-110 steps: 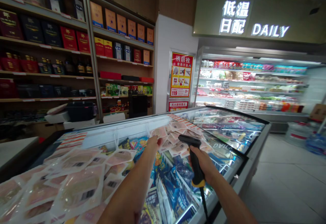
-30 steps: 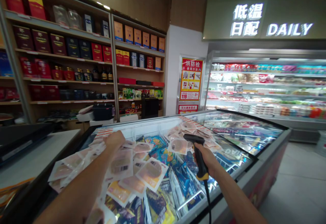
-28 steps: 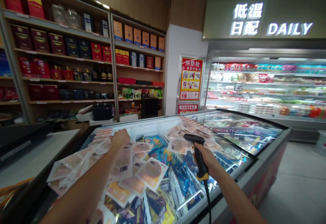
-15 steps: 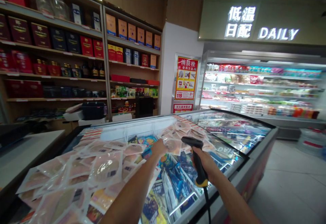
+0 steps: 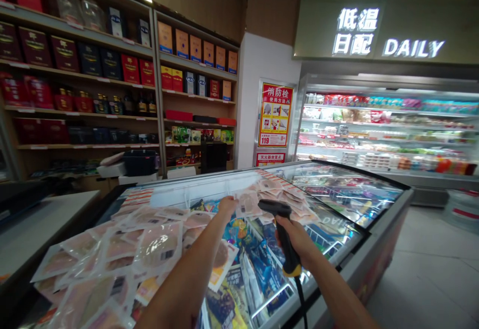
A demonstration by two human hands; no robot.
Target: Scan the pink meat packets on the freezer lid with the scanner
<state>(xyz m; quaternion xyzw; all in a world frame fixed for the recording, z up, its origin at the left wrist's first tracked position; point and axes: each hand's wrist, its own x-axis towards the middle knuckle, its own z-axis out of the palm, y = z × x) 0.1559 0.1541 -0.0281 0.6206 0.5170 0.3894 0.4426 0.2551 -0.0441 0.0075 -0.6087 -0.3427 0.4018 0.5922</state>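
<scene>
My right hand (image 5: pixel 295 241) is wrapped round the grip of a black and yellow barcode scanner (image 5: pixel 287 246), whose head points left and whose cord hangs down. Left of the scanner head, my left hand (image 5: pixel 227 204) pinches the edge of a clear flat packet (image 5: pixel 247 204) with a pinkish round inside. Similar packets lie in a heap (image 5: pixel 295 200) behind the scanner. A larger pile of them (image 5: pixel 159 244), some with barcodes showing, spreads over the glass to the left of my left arm.
The packets lie on a chest freezer (image 5: pixel 359 249) with a glass top, bagged goods (image 5: pixel 258 264) showing below. Boxed bottles fill the shelves (image 5: pixel 86 79) at the left. A lit refrigerated display (image 5: pixel 389 124) stands at the right, with large water bottles (image 5: pixel 464 209) on the floor.
The scanner and my right hand have shifted a little to the left. My left hand has moved slightly left and up with the packet, which now shows beside the scanner head.
</scene>
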